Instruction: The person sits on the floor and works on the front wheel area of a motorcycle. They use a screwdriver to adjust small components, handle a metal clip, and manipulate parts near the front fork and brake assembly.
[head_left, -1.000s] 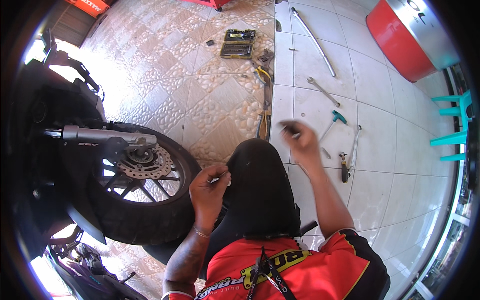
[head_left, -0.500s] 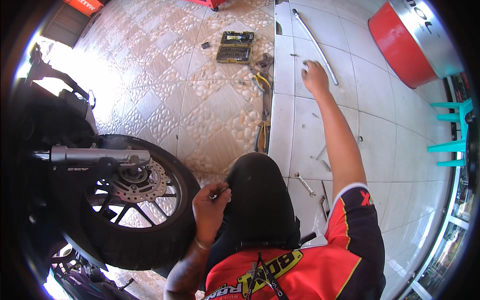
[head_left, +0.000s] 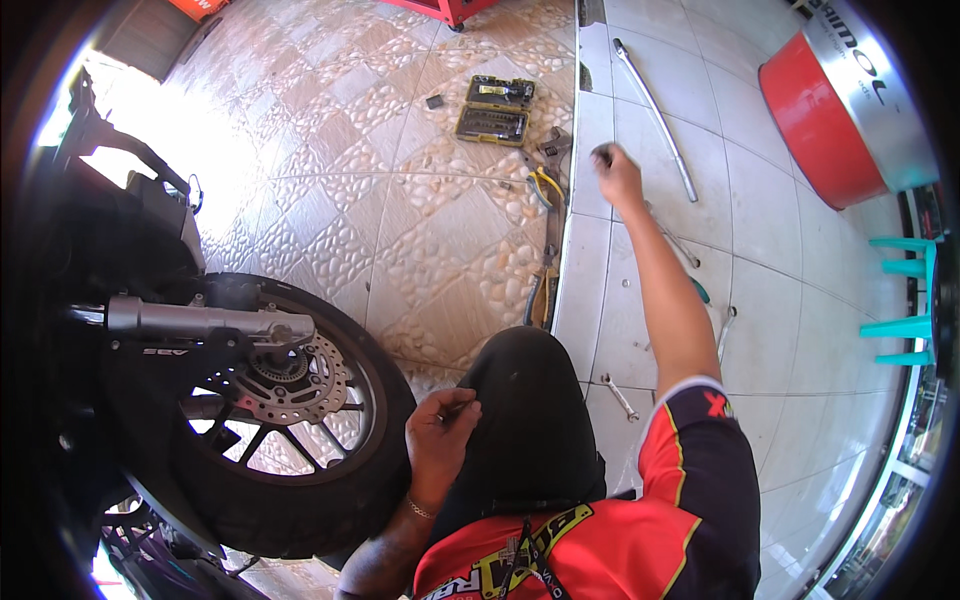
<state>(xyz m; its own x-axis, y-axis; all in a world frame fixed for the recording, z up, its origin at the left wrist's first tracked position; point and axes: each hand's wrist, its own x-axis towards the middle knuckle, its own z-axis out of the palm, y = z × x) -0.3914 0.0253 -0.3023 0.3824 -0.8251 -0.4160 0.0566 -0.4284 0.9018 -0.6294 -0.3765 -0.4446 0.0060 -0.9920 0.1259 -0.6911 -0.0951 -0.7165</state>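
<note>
Half a second ago, bare right fingertips above the white tiles (head_left: 770, 300), close to a dark bit lying there. Now looking at a small dark piece (head_left: 601, 153) in the right hand (head_left: 620, 180), upper middle of the frame, fingers pinched closed on that piece; too small to name. Left hand (head_left: 440, 435) pretty much same as before: lower middle, by the black-clad knee (head_left: 530, 370), thumb and fingers pressed together on a small item (head_left: 456, 409), can't tell what kind. Can also see a sliver of teal handle (head_left: 702, 291) now, covered by the right forearm (head_left: 657, 265) in that last shot.

In the way: that same forearm, straight across the tools at right of centre, partly hiding one wrench.

Quick count: three wrenches (head_left: 620, 398) on the tiles plus one long chrome bar (head_left: 660, 125). Left of the tile edge, one adjustable wrench (head_left: 555, 146), two pairs of pliers (head_left: 543, 187), one open case (head_left: 493, 126) and one black block (head_left: 434, 101) next to that case. Lower left, one motorcycle front wheel (head_left: 385, 440) with one brake disc (head_left: 325, 385). Upper right, one red-and-silver drum (head_left: 825, 125). Far right, one teal stool (head_left: 897, 328).
</note>
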